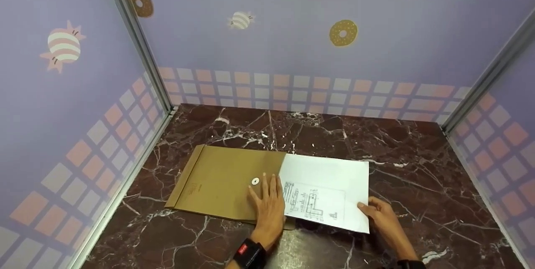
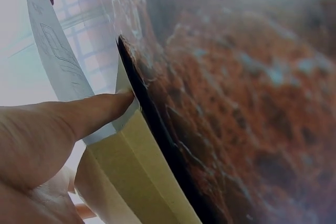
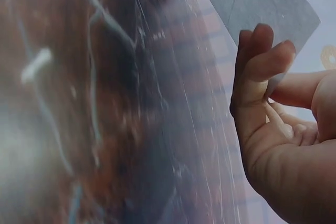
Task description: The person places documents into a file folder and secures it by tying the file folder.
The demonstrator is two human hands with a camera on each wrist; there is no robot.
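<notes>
A brown kraft document envelope (image 1: 225,177) with a white round button (image 1: 256,181) lies flat on the table. White printed sheets (image 1: 326,189), bearing a line drawing, stick out of its right end; whether it is one sheet or a stack I cannot tell. My left hand (image 1: 269,208) rests on the envelope near that end, fingers spread and straight. In the left wrist view, its thumb (image 2: 102,108) touches the envelope's edge (image 2: 142,171). My right hand (image 1: 384,219) pinches the paper's right edge between thumb and fingers; the right wrist view shows the grip at a paper corner (image 3: 273,9).
The table (image 1: 418,177) is dark red-brown marbled stone with white veins. Purple walls (image 1: 292,43) with donut and candy pictures enclose its back and both sides. Small white specks (image 1: 288,145) show behind the envelope.
</notes>
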